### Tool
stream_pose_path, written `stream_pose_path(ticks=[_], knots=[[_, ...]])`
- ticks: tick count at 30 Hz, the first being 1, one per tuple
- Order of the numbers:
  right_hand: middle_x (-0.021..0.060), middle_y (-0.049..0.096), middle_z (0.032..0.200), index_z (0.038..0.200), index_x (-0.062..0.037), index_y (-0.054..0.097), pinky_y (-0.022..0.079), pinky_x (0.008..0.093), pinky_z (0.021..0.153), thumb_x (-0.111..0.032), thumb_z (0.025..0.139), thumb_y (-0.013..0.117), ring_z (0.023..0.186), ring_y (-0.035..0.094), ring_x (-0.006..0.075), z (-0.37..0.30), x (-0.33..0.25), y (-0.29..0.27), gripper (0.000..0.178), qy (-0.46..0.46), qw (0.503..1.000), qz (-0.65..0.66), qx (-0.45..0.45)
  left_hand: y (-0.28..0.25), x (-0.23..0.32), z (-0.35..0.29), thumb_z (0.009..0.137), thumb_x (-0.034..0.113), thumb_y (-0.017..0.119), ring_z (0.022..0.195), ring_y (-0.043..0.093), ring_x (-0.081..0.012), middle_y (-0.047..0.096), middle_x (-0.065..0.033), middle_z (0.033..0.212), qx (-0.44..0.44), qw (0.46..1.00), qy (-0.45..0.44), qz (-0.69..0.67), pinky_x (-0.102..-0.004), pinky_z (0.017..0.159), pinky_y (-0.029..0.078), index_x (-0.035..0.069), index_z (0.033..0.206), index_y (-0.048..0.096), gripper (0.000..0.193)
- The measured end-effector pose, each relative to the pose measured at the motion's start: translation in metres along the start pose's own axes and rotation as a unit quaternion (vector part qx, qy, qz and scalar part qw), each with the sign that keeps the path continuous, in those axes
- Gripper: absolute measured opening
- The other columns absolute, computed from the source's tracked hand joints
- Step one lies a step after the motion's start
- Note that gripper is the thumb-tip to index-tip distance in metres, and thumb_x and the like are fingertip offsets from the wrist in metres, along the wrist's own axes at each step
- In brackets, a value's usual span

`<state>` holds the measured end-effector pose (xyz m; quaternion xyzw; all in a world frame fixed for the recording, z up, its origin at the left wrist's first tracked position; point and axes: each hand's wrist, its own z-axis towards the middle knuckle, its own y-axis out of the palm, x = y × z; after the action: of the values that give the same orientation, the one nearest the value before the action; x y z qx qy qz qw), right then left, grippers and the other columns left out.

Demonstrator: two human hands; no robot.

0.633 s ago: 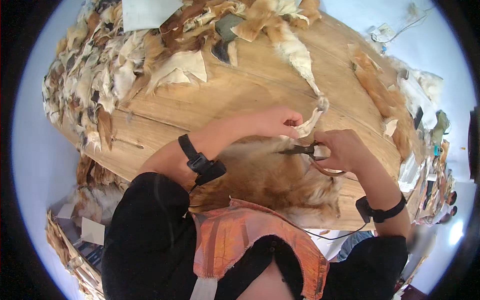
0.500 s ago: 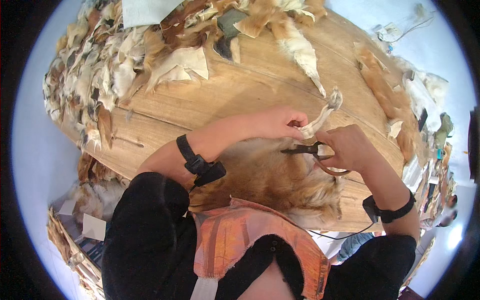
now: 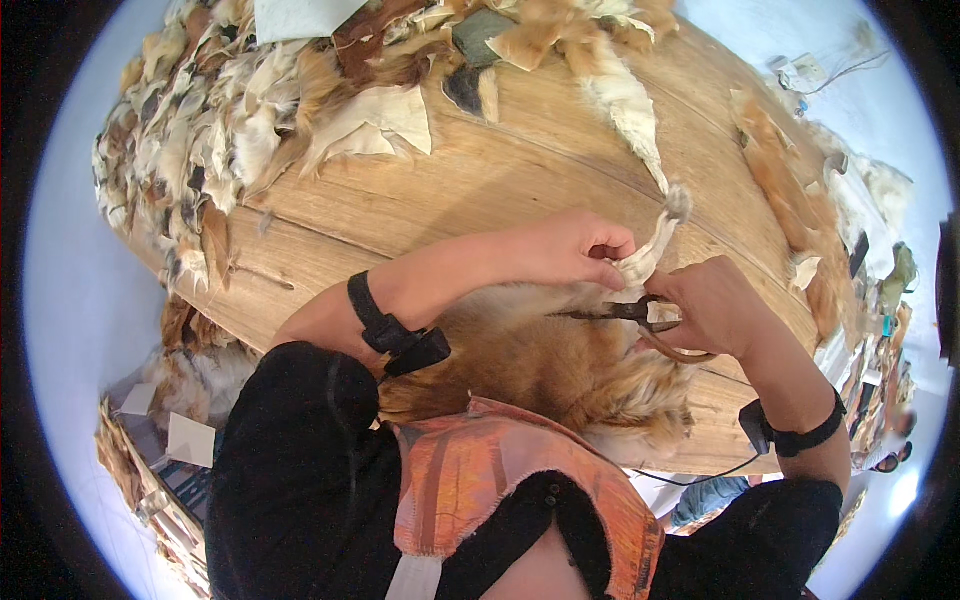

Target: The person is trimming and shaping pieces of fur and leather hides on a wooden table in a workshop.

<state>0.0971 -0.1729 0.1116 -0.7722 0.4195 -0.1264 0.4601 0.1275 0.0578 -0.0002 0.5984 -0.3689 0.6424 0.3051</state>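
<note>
A wide brown plank desk [image 3: 500,195] carries a dense heap of white, tan and dark fur scraps [image 3: 205,140] on the left. Toward the far edge lie a white rectangular sheet [image 3: 300,16], a flat grey-green piece [image 3: 483,40], a pale angular hide piece [image 3: 385,120] and a tapering white-and-tan fur strip [image 3: 622,105]; a long orange-tan fur piece [image 3: 785,185] lies on the right. The left forearm crosses over the pelt's upper edge, and an orange patterned apron [image 3: 500,455] hides part of its near side.

The thick orange-brown fur pelt [image 3: 520,345] lies on the desk close to the person's body, fur up, paler along its top and near its right end. The left hand [image 3: 588,250] has its fingers pinched on a narrow cream hide strip [image 3: 652,252] with a greyish tufted end; its junction with the pelt is hidden. The right hand [image 3: 718,305] has its fingers closed around the brown-looped handles of dark metal scissors [image 3: 625,311], whose blades point left over the fur.
</note>
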Motion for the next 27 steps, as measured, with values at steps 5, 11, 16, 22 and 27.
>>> stream_pose_path(ticks=[5,11,16,22,27], knots=[[0.0149,0.068,0.074,0.099,-0.0099,0.062,0.052,0.0496,0.066,-0.055,0.075,0.080,0.078,0.069,0.0393,-0.003,0.000,0.001,0.054,0.005,1.000,-0.019,-0.011,-0.003,-0.017,0.000,0.092,0.016,0.074,0.083,0.055,-0.0079,0.064,0.0013,0.087,0.034,0.998,-0.009,-0.047,-0.0282,0.075,0.046,0.004,0.103,0.065,0.018],[0.0143,0.069,0.078,0.100,-0.0107,0.063,0.051,0.0494,0.068,-0.055,0.074,0.081,0.079,0.069,0.0389,-0.015,0.000,-0.016,0.055,0.023,0.999,0.036,0.015,-0.018,-0.020,-0.006,0.092,0.016,0.075,0.081,0.053,-0.0075,0.062,0.0025,0.086,0.078,0.996,-0.015,-0.050,-0.0267,0.074,0.045,0.004,0.104,0.065,0.020],[0.0151,0.071,0.082,0.102,-0.0121,0.067,0.052,0.0486,0.069,-0.061,0.073,0.080,0.081,0.069,0.0394,-0.014,-0.007,-0.032,0.059,0.045,0.996,0.075,-0.010,-0.020,-0.009,-0.006,0.091,0.016,0.075,0.081,0.052,-0.0071,0.060,0.0028,0.085,0.075,0.996,-0.003,-0.051,-0.0266,0.074,0.045,0.004,0.101,0.064,0.020],[0.0171,0.071,0.082,0.104,-0.0097,0.066,0.053,0.0501,0.071,-0.068,0.077,0.072,0.080,0.070,0.0408,0.010,-0.026,-0.020,0.065,0.024,0.996,0.047,-0.072,-0.019,0.011,-0.005,0.094,0.017,0.073,0.085,0.053,-0.0062,0.060,0.0042,0.086,0.043,0.999,0.001,0.010,-0.0262,0.078,0.046,0.005,0.105,0.065,0.018],[0.0190,0.071,0.084,0.110,-0.0090,0.064,0.055,0.0509,0.072,-0.067,0.080,0.070,0.082,0.070,0.0414,0.017,-0.034,-0.004,0.066,0.020,0.996,0.049,-0.074,-0.016,0.010,-0.008,0.094,0.015,0.074,0.084,0.052,-0.0058,0.059,0.0057,0.086,0.087,0.994,0.027,-0.052,-0.0261,0.076,0.045,0.005,0.103,0.063,0.018]])
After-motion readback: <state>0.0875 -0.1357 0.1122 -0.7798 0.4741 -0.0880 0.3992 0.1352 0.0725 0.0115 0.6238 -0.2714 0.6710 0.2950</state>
